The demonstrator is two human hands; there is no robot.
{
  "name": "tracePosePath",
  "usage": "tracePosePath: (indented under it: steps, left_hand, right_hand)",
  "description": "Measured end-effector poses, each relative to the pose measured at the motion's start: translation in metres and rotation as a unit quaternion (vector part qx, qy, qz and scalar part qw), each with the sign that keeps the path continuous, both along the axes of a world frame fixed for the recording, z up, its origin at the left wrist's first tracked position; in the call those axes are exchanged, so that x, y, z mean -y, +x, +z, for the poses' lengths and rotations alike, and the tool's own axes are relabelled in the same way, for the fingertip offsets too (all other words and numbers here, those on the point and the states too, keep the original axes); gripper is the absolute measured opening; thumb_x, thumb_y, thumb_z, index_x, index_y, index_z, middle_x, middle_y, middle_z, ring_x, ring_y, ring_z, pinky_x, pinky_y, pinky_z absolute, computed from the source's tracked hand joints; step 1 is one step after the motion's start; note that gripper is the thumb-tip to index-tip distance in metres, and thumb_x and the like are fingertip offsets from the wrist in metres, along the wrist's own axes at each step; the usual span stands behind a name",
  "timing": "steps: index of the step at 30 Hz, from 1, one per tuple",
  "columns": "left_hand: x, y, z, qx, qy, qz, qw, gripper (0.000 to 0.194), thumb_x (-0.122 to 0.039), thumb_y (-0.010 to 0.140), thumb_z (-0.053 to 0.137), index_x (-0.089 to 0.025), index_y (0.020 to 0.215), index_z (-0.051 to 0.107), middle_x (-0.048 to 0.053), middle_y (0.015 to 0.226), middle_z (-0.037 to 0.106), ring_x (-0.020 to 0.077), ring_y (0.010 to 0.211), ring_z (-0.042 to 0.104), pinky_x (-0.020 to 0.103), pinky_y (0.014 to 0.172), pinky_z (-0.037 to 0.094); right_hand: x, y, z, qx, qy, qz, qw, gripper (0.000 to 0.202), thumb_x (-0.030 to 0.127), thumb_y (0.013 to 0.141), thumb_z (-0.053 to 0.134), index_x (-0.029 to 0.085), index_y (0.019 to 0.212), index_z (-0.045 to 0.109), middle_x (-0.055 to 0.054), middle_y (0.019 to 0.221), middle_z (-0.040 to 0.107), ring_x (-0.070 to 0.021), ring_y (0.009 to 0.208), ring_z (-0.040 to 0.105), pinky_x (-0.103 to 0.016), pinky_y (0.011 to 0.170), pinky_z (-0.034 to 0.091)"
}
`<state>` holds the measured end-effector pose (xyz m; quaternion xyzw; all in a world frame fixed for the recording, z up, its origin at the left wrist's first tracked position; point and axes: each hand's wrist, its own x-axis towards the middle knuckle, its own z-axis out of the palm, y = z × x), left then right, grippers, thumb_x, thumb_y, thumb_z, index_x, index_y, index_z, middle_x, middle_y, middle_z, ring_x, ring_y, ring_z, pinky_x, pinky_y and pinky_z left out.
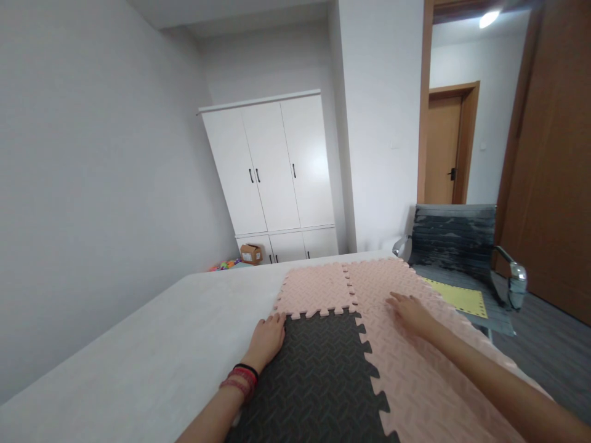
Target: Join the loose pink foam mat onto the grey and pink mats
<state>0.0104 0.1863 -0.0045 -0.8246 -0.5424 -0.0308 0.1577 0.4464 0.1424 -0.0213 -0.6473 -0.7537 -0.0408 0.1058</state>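
Interlocking foam mats on a white table, with both hands laid flat on them.

The mats are square foam tiles with a woven surface pattern and toothed edges that lock together: a dark grey mat (318,375) lies nearest the viewer, a small pink mat (316,289) joins its far edge, and a larger pink mat (415,369) runs along their right side. All rest on the white table (161,344). The left hand (268,338), open with fingers extended, presses on the far left corner of the grey mat, at the seam with the small pink one. The right hand (410,314), likewise open and palm down, lies on the large pink mat. A grey chair (455,246) holding a yellow sheet (462,299) stands beyond the table's right edge.
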Motion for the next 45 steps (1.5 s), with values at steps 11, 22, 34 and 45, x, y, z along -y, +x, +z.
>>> tracePosePath:
  steps: [11, 22, 34, 45]
  left_hand:
    - [-0.003, 0.005, -0.014, -0.019, 0.015, 0.003, 1.0, 0.044, -0.014, 0.084, 0.032, -0.014, 0.126, 0.045, 0.016, 0.11, 0.059, 0.0256, 0.103, 0.054, 0.039, 0.084, 0.041]
    - [0.001, 0.01, -0.016, -0.023, 0.042, 0.014, 0.999, 0.043, -0.011, 0.086, 0.025, -0.012, 0.122, 0.049, 0.018, 0.106, 0.061, 0.0268, 0.102, 0.054, 0.043, 0.089, 0.035]
    - [-0.002, 0.013, -0.015, -0.022, 0.028, -0.008, 0.999, 0.041, -0.009, 0.084, 0.025, -0.011, 0.113, 0.054, 0.016, 0.108, 0.059, 0.0251, 0.103, 0.051, 0.043, 0.095, 0.033]
    - [-0.001, 0.013, -0.011, -0.025, -0.016, -0.013, 0.999, 0.065, -0.002, 0.077, 0.028, -0.026, 0.138, 0.03, 0.013, 0.106, 0.058, 0.0206, 0.091, 0.057, 0.032, 0.077, 0.043]
  right_hand:
    - [-0.017, -0.131, -0.002, -0.092, 0.038, 0.111, 0.989, 0.051, 0.006, 0.074, 0.038, 0.018, 0.121, 0.054, -0.012, 0.128, 0.05, -0.0226, 0.113, 0.047, -0.035, 0.095, 0.037]
    - [-0.013, -0.128, -0.008, -0.097, 0.057, 0.131, 0.985, 0.047, 0.006, 0.077, 0.037, 0.014, 0.119, 0.056, -0.009, 0.125, 0.054, -0.0213, 0.118, 0.043, -0.033, 0.104, 0.031]
    - [-0.011, -0.13, -0.007, -0.096, 0.06, 0.121, 0.986, 0.044, 0.009, 0.077, 0.038, 0.014, 0.117, 0.055, -0.011, 0.118, 0.059, -0.0229, 0.116, 0.046, -0.037, 0.101, 0.031]
    - [-0.011, -0.133, 0.004, -0.004, 0.028, 0.144, 0.989, 0.052, 0.012, 0.083, 0.035, 0.027, 0.132, 0.043, -0.011, 0.118, 0.057, -0.0229, 0.105, 0.053, -0.034, 0.087, 0.04]
